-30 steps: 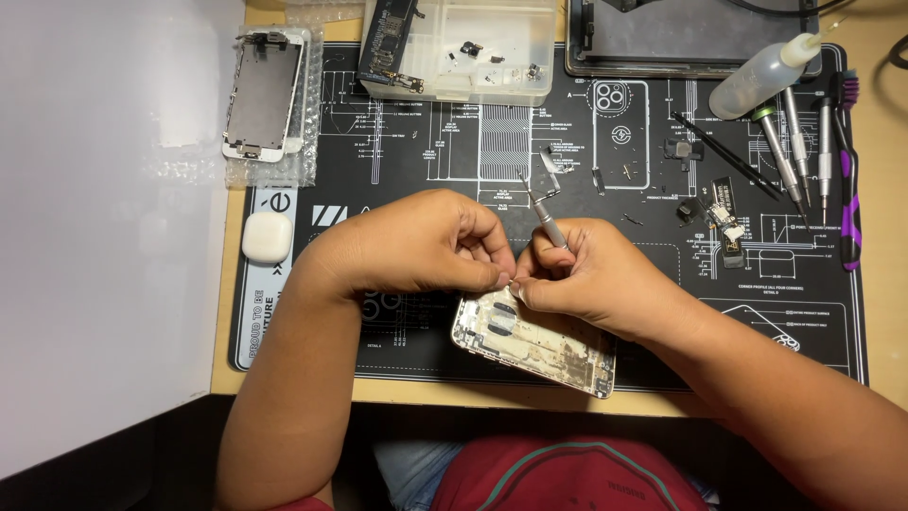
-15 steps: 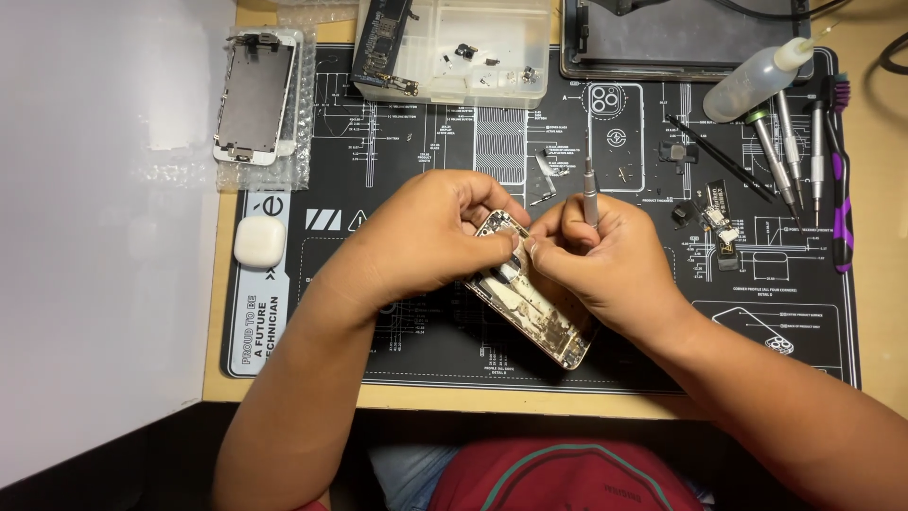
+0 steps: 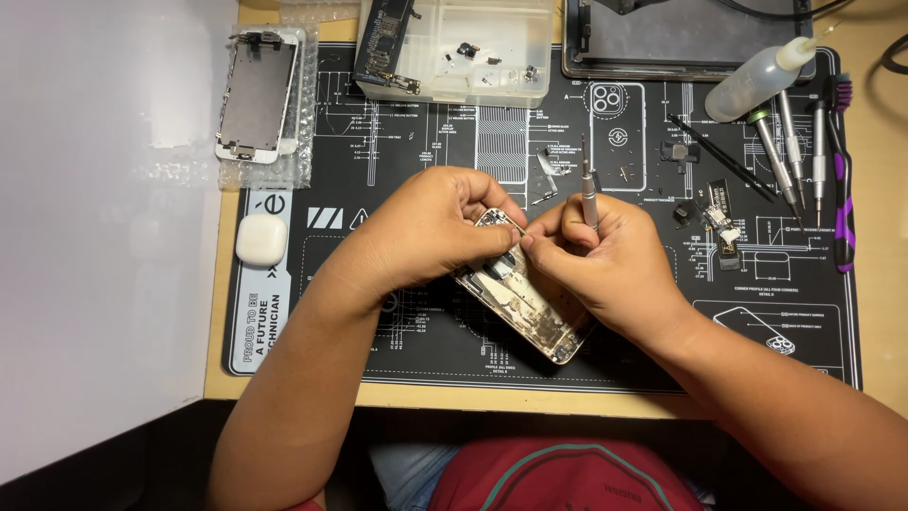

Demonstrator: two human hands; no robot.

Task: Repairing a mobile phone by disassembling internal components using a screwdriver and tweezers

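An opened phone body (image 3: 530, 312) with its insides showing lies tilted on the black repair mat (image 3: 426, 350). My left hand (image 3: 426, 232) grips the phone's upper end, thumb and fingers pinched at a small part inside. My right hand (image 3: 605, 260) holds a thin grey screwdriver (image 3: 587, 189) upright between its fingers, while its fingertips meet my left hand's over the phone's top. What the fingertips pinch is too small to tell.
A detached phone screen (image 3: 255, 95) rests on bubble wrap at the back left, a white earbud case (image 3: 261, 239) below it. A clear parts tray (image 3: 463, 52) stands at the back. A squeeze bottle (image 3: 757, 80), several screwdrivers (image 3: 785, 151) and small loose parts (image 3: 719, 227) lie right.
The phone body has been lifted and turned from flat near the mat's front edge to a steeper diagonal under my hands. The screwdriver in my right hand now points straight up.
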